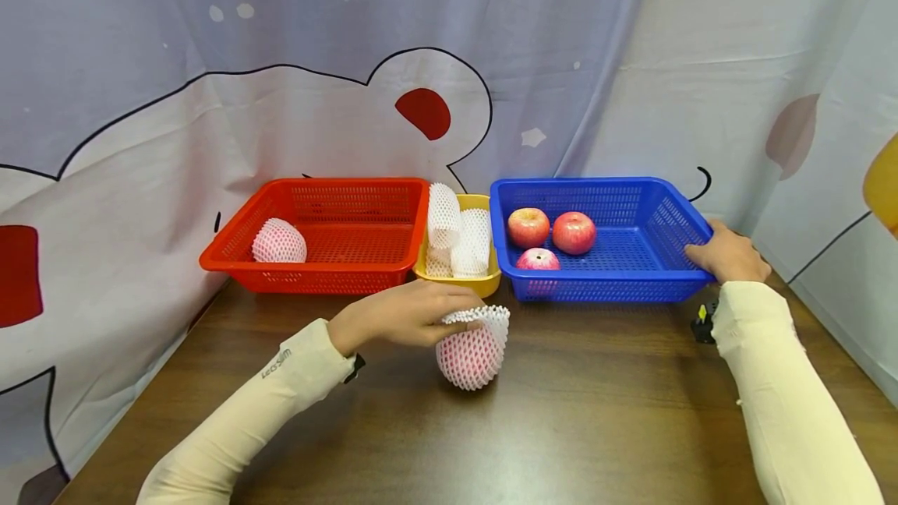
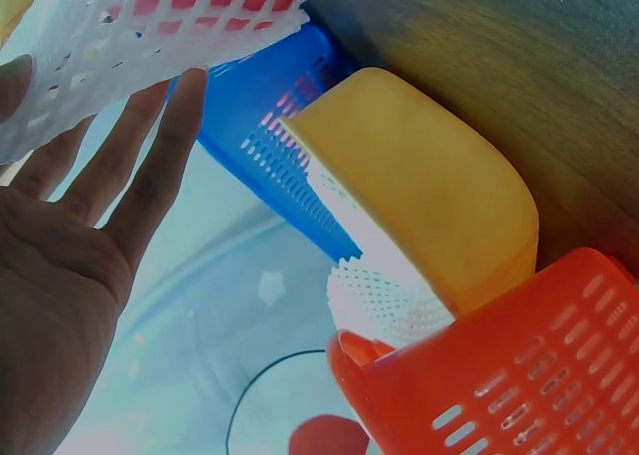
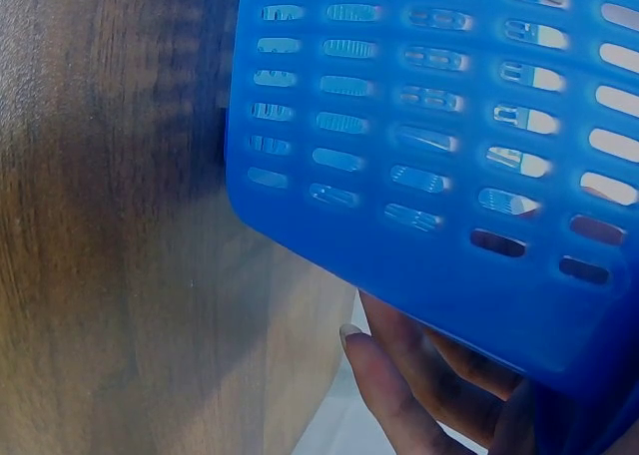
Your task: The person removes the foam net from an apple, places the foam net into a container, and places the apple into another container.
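Observation:
My left hand [image 1: 403, 312] pinches the upper edge of a white foam net [image 1: 496, 322] with a red apple [image 1: 470, 357] inside, low over the table before the yellow basket. In the left wrist view, thumb and fingers [image 2: 185, 116] lie on either side of the net [image 2: 130, 36]. At the far right, my right hand [image 1: 737, 253] grips the right rim of the blue basket [image 1: 603, 289]. Its fingers [image 3: 384, 390] show beneath the basket wall in the right wrist view. Two bare apples [image 1: 574, 233] and a paler one [image 1: 538, 259] lie in that basket.
To the left stands a red basket [image 1: 330, 280] holding one netted apple [image 1: 279, 241]. Between the red and blue baskets sits a small yellow basket [image 1: 484, 285] with several foam nets [image 1: 471, 244]. A printed curtain [image 1: 316, 123] hangs behind the brown table [image 1: 561, 411].

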The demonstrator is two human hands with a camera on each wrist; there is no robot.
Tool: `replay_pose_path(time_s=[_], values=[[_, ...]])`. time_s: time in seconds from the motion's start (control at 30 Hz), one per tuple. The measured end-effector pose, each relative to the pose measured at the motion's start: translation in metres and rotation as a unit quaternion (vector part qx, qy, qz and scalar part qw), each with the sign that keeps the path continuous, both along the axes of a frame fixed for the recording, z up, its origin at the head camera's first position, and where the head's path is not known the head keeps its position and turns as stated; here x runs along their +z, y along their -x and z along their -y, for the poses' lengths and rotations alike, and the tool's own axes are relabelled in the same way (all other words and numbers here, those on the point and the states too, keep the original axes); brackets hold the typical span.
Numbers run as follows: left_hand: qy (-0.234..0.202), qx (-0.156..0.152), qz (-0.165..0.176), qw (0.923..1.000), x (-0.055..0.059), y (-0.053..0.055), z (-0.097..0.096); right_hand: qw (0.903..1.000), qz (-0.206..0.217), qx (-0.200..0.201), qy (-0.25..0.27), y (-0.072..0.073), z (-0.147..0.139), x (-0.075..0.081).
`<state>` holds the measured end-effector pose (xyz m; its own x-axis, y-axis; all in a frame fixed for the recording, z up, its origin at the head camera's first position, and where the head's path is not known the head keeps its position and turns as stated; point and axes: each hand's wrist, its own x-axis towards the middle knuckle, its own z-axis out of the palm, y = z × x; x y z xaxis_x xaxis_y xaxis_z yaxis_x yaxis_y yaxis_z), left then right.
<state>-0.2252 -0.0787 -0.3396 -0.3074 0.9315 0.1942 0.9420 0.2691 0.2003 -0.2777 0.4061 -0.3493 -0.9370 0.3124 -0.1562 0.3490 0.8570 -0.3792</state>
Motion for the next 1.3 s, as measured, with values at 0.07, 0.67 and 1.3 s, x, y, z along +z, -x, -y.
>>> replay_pose_path(time_s=[0.07,0.67,1.3], values=[[-0.002,0.003,0.004,1.0000,0.0003,0.0005,-0.0006,1.0000,-0.001,-0.001,0.001,-0.0001,-0.0005,-0.0006],[-0.055,0.055,-0.012,0.9969,0.0035,0.0034,-0.0007,1.0000,0.002,-0.005,-0.005,-0.0014,-0.0061,-0.0015],[-0.126,0.075,-0.076,0.9862,0.0033,0.0088,0.0022,0.9998,0.013,-0.012,0.000,0.0034,-0.0021,0.0002]])
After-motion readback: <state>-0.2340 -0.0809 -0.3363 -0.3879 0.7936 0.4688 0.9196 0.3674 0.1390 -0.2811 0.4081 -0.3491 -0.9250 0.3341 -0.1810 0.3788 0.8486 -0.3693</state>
